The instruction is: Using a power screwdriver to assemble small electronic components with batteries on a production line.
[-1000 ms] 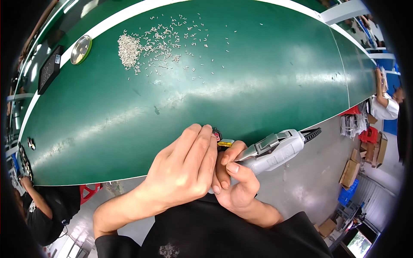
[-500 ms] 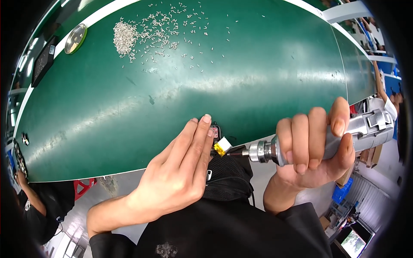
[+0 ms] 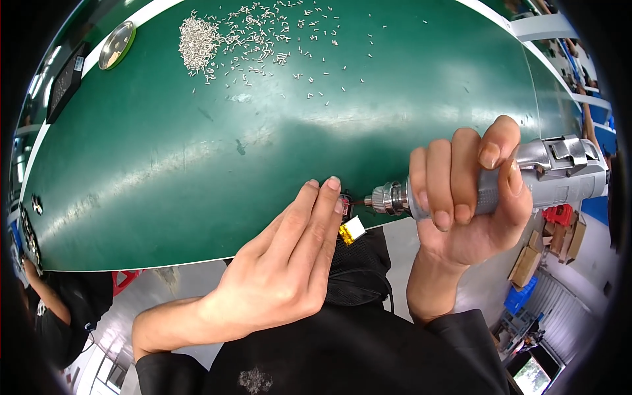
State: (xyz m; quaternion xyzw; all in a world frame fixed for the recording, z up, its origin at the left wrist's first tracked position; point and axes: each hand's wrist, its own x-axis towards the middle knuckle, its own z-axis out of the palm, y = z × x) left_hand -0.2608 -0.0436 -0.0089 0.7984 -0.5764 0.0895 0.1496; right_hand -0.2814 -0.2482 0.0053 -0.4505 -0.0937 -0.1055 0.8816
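My left hand [image 3: 283, 257] lies over a small dark electronic device [image 3: 346, 205] at the near edge of the table. Its fingers are together and hold the device down, hiding most of it. Beside those fingertips, a small silver pouch battery [image 3: 355, 228] with yellow tape sticks out at the table edge. A grey electric screwdriver [image 3: 490, 192] lies nearly level in my right hand [image 3: 467, 191], fingers wrapped round its body. Its thin bit points left and meets the device's right side; whether it sits on a screw is too small to tell.
Many small metal screws [image 3: 197, 45] lie heaped and scattered across the far part of the green table [image 3: 164, 158]. A round green-rimmed dish [image 3: 117, 46] and a black box [image 3: 66, 85] stand at the far left. Another person's arm [image 3: 49, 293] shows at the left.
The screwdriver has moved up and left, its bit going from beside the battery to the device. My left hand keeps its hold, shifted slightly right. The view has shifted a little.
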